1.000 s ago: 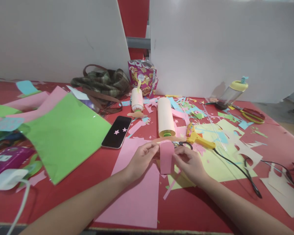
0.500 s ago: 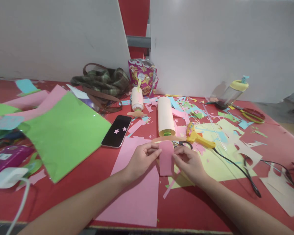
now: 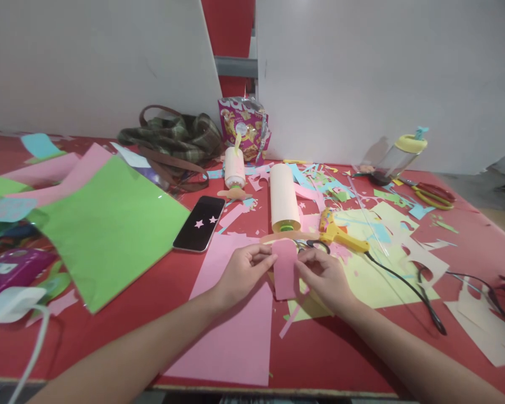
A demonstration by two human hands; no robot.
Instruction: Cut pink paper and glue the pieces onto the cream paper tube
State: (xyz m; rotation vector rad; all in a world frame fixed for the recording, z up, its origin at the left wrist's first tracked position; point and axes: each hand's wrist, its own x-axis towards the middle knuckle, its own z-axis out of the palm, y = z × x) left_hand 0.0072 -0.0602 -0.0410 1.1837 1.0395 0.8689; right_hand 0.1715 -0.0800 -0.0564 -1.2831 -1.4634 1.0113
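Red all over, the counter [image 3: 130, 303] bears a large pink sheet [image 3: 231, 336] at lower centre. Just right of it in the frame, a small pink strip [image 3: 285, 275] is held between two hands: the fingers of the left hand [image 3: 248, 272] pinch its left edge, those of the right hand [image 3: 326, 278] its right. Beyond lie a yellow glue gun [image 3: 345, 238] and, at centre, a cream tube [image 3: 283, 196] with something green inside its near end. At right, a clear bottle [image 3: 395, 163] has unclear contents; at upper centre, a snack pouch [image 3: 246, 126] hides its own.
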